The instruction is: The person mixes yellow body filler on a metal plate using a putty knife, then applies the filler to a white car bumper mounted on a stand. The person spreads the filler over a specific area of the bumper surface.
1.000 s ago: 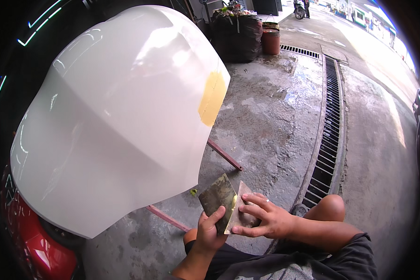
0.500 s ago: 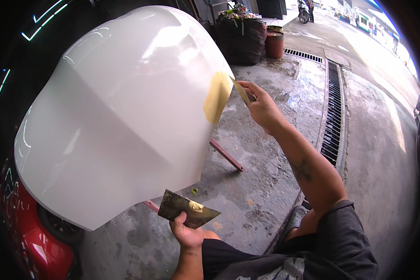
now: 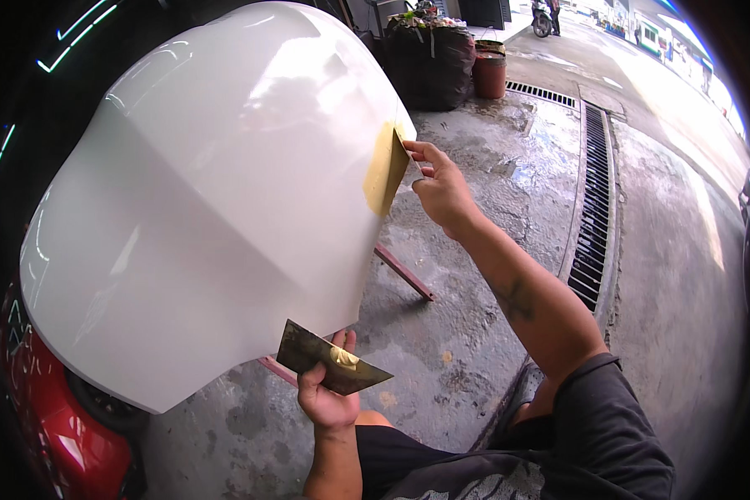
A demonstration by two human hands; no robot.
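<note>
A large white car hood [image 3: 200, 208] lies across a stand in front of me. Near its right edge is a patch of yellow body filler [image 3: 379, 171]. My right hand [image 3: 443, 185] grips a thin, flat filler spreader [image 3: 399, 167], whose blade leans against the patch at the hood's edge. Low in the middle, my left hand [image 3: 329, 400] is closed on a dark metal plate [image 3: 308, 350], thumb on top and fingers beneath. A dab of yellow filler [image 3: 344, 358] sits on that plate, close to the hood's near edge.
Reddish stand legs [image 3: 404, 272] stick out under the hood. A red car [image 3: 75, 442] is at the lower left. Behind stand a full black rubbish bag [image 3: 432, 67] and a red bucket [image 3: 489, 73]. A drain grate [image 3: 590, 212] runs along the wet concrete floor at right.
My right hand has moved left, bringing the spreader from beside the hood's edge onto the filler patch. The plate in my left hand has shifted slightly up and left.
</note>
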